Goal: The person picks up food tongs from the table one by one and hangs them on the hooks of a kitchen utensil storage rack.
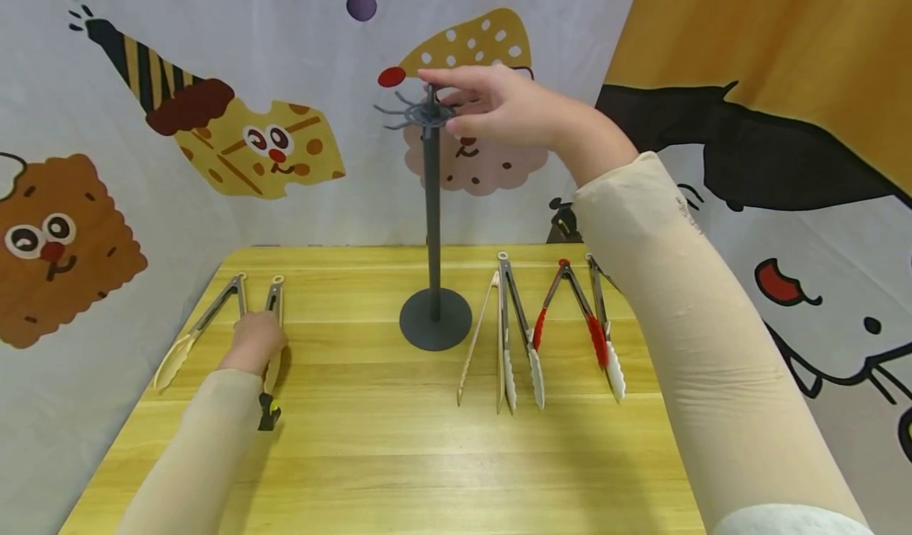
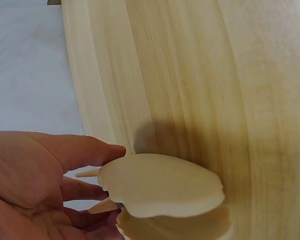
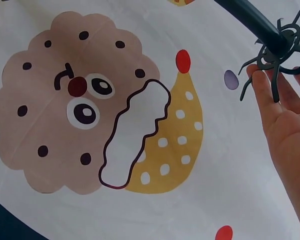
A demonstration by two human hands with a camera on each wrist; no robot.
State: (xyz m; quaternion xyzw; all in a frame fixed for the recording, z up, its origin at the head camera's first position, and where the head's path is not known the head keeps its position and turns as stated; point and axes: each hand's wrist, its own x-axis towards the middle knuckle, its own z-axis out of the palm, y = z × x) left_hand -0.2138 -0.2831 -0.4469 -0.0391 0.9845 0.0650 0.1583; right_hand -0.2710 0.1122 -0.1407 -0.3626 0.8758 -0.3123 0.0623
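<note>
My left hand (image 1: 255, 340) grips a pair of cream-tipped tongs (image 2: 162, 185) at the left of the table; its scalloped heads lie close together in the left wrist view. Beside it, another cream-tipped pair of tongs (image 1: 214, 311) lies spread. A dark grey hook stand (image 1: 433, 226) rises from a round base near the table's back. My right hand (image 1: 513, 109) holds the hooked ring at its top, thumb at the near side and index finger across the tip. In the right wrist view, fingers show behind the curved hooks (image 3: 276, 85).
Right of the stand lie slim beige tongs (image 1: 478, 333), white-tipped tongs (image 1: 520, 305), red-tipped tongs (image 1: 586, 311) and another white-tipped pair (image 1: 601, 305) partly behind my right sleeve. A printed cloth (image 1: 299, 13) hangs behind the wooden table (image 1: 399, 464).
</note>
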